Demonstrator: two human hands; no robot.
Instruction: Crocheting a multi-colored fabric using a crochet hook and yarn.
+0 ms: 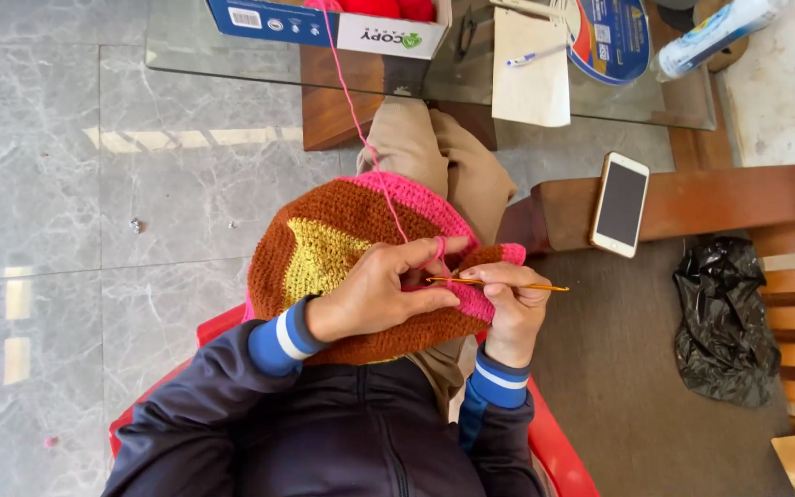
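Dark jacket sleeves with blue-and-white cuffs sit closest to me, and past them my left hand (374,296) pinches the brown, yellow and pink crocheted wool piece (342,248) that lies draped over my knee, with the pink yarn strand (353,110) looped over my raised forefinger. My right hand (508,299) is closed around the thin orange-yellow crochet hook (499,285), whose tip points left into the pink edge between my two hands. That strand runs taut up to the white and blue cardboard box (324,23) on the glass tabletop (232,55); I judge that a hard tug could drag the box toward the edge or pull the loop off my finger. If the hook slips out, the live stitch may unravel. My white-framed smartphone (620,204) rests near the end of a wooden bench arm (729,198), where an elbow could knock it.
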